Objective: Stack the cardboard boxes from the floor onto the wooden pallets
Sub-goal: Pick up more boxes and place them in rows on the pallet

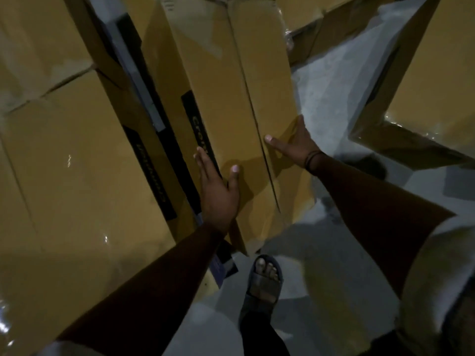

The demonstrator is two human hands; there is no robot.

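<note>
A long narrow cardboard box [226, 104] stands on end in the middle, leaning away from me. A black printed stripe runs down its left face. My left hand [217, 191] lies flat against the box's left edge with fingers straight and thumb on the front face. My right hand [295, 143] holds the box's right edge, thumb across the front, fingers hidden behind the side. No pallet shows in the frame.
Stacked cardboard boxes [72, 155] wrapped in shiny film fill the left side. More boxes [426, 80] stand at the right and at the back. The grey floor [334, 93] lies between them. My sandalled foot [264, 281] stands just below the box.
</note>
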